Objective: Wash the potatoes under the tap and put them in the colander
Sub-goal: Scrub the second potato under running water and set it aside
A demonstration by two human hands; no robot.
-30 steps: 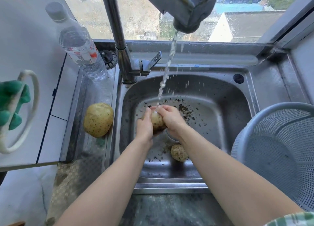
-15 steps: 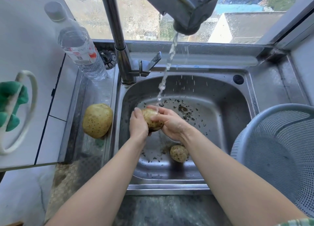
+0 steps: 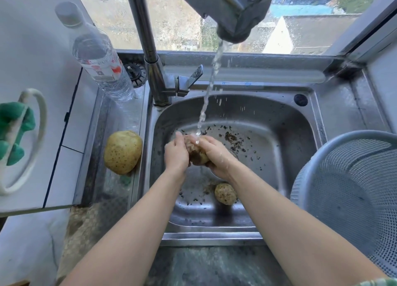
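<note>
Steel sink [image 3: 279, 135]: my left hand [image 3: 176, 154] and right hand [image 3: 217, 156] curl their grip round one potato [image 3: 196, 155] under the tap [image 3: 234, 17]. I judge the small potato [image 3: 225, 193] and big potato [image 3: 122, 152] unwashed; the colander [image 3: 343, 135] shows none.

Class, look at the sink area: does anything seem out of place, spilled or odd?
Dark specks of dirt are scattered over the sink floor, thickest just right of the held potato. A drain strainer lies out beside the bottle, not in the drain. Nothing else stands out.
</note>
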